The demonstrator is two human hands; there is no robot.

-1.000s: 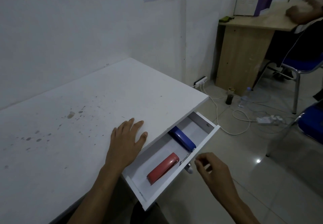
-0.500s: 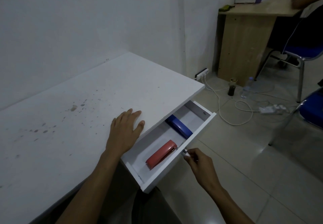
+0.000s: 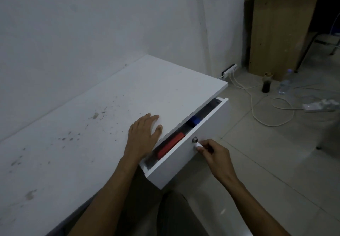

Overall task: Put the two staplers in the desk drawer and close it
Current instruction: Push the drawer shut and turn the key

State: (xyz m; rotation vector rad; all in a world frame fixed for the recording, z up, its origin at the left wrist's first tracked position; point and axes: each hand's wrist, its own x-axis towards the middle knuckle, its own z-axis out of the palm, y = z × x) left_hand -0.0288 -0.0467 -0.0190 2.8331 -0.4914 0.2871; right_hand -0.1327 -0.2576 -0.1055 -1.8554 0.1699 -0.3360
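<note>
Pinching the drawer knob [image 3: 198, 144] — right hand [image 3: 214, 154] fingers clamped, left hand [image 3: 144, 134] flat, fingers spread on desk [image 3: 92, 125].

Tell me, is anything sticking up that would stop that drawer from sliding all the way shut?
Nothing visible does. The red stapler and blue stapler both lie down inside the drawer, below the desk top. The left hand rests flat on the desk, clear of the gap. The right hand grips the white knob.

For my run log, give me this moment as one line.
step: closing | drawer: nearly shut | staplers: red, blue inside | right hand: grip on knob | left hand: flat on desk
</note>
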